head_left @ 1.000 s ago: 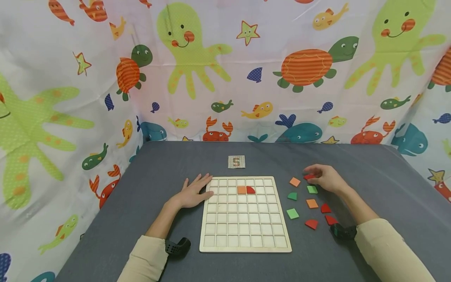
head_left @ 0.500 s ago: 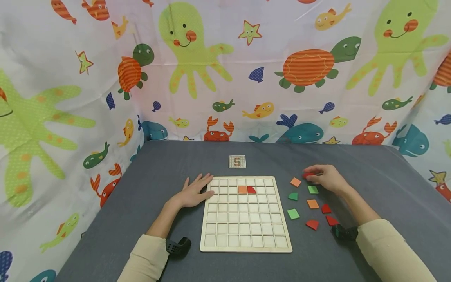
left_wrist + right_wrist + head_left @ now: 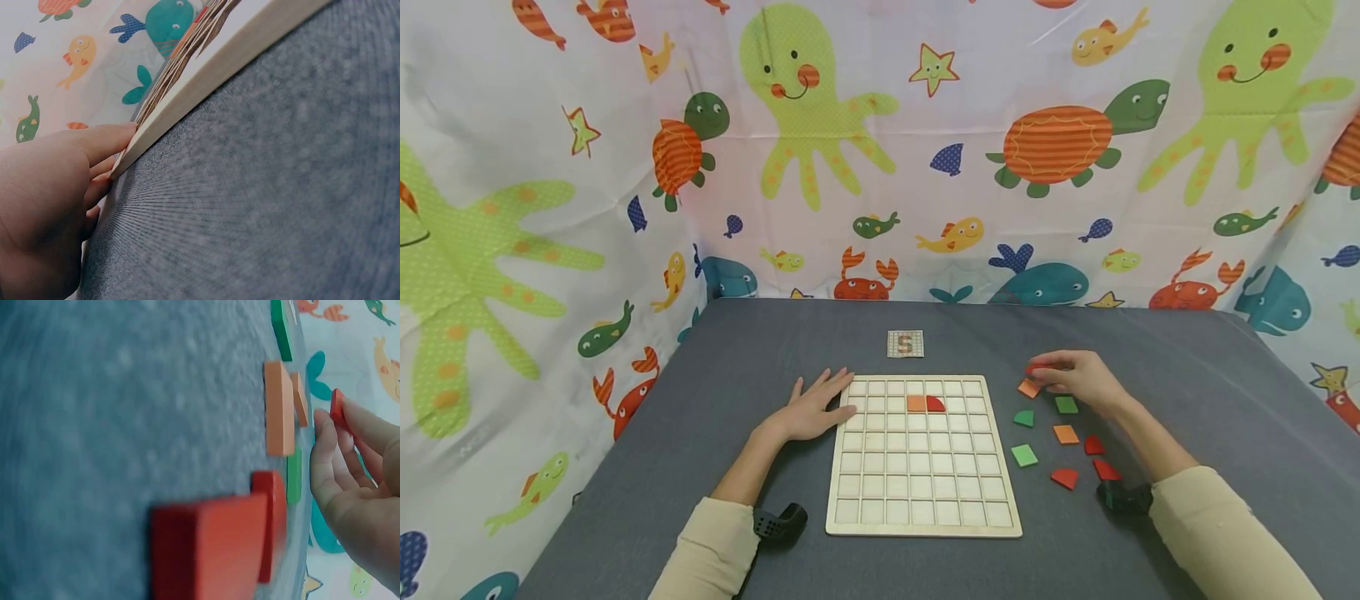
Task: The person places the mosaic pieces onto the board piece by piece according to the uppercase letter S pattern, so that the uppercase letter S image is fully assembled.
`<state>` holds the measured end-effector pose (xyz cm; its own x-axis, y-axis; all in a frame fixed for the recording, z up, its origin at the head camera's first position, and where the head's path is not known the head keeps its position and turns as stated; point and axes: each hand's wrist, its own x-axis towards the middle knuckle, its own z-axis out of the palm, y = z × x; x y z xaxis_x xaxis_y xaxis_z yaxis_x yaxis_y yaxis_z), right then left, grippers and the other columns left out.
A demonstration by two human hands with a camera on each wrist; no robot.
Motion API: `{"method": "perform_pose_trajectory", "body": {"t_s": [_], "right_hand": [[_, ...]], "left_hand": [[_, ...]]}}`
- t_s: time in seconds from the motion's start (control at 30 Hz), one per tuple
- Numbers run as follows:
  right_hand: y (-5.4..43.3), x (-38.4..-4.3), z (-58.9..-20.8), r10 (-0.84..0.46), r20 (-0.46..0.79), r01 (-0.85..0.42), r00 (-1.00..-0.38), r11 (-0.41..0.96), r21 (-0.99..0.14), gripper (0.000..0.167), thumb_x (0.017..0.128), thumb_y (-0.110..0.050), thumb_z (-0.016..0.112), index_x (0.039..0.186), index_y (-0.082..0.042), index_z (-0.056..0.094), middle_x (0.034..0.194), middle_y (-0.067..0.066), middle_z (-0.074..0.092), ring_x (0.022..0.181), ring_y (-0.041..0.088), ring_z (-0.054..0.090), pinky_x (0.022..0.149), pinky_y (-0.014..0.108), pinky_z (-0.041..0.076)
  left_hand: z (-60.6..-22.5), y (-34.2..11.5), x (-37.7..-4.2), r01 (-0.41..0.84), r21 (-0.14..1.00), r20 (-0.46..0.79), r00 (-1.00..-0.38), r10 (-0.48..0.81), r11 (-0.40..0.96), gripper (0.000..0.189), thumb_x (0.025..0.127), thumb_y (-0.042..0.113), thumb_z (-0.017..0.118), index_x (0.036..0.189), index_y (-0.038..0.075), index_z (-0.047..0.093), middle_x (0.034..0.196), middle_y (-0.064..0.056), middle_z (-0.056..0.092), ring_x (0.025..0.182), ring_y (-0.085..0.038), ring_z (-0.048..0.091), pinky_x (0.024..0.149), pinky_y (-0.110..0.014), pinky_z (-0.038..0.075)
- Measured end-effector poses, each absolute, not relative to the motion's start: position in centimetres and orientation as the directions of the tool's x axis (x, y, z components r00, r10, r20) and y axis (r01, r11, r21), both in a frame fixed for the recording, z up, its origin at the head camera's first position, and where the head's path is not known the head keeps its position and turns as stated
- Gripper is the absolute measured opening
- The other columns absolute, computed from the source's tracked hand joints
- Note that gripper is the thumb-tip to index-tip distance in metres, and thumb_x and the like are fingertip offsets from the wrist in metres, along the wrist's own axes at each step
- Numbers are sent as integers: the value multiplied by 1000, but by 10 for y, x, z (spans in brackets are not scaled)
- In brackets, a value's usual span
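The grid board (image 3: 930, 463) lay flat. The left hand (image 3: 808, 413), fingers extended, rested against its far-left edge. The right hand (image 3: 1086, 379), right of the board, was closed in a pinch. A printed card (image 3: 906, 344) lay beyond the far edge. An orange square (image 3: 916, 403) and red quarter-round (image 3: 936, 404) were seated; apparently outstanding were eight loose pieces (image 3: 1065, 434) at right and the pinched red piece (image 3: 337, 407).

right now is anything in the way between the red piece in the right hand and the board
Nothing visible stands upright between the held red piece and the board; only an orange square lies flat by the right hand, near that path.
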<state>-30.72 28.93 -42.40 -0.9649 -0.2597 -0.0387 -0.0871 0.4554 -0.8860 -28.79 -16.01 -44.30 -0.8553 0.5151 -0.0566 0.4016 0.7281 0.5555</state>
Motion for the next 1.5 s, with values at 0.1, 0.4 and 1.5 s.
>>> {"method": "perform_pose_trajectory", "body": {"t_s": [0.1, 0.4, 1.5], "right_hand": [[284, -307, -423, -278, -42, -90, -960, 448, -890, 43, 93, -16, 64, 126, 10, 56, 112, 22, 64, 93, 18, 66, 80, 32, 54], [260, -311, -421, -295, -71, -101, -953, 529, -842, 40, 92, -19, 67, 121, 8, 61, 106, 16, 67, 85, 26, 65, 74, 35, 55], [162, -305, -410, -374, -112, -96, -921, 495, -864, 25, 88, -13, 71, 108, 2, 71, 98, 8, 70, 86, 20, 64, 74, 35, 55]], "left_hand": [[-443, -160, -288, 400, 551, -60, -857, 512, 733, 65, 100, 37, 49, 152, 6, 25, 156, -13, 18, 143, -34, 6, 106, -62, -8], [-443, -160, -288, 411, 552, -49, -853, 520, 726, 64, 100, 36, 49, 151, 5, 25, 156, -14, 19, 143, -36, 6, 106, -63, -9], [-443, -160, -288, 411, 549, -47, -854, 518, 728, 64, 100, 35, 49, 151, 5, 26, 156, -14, 20, 143, -36, 6, 106, -63, -8]]}}
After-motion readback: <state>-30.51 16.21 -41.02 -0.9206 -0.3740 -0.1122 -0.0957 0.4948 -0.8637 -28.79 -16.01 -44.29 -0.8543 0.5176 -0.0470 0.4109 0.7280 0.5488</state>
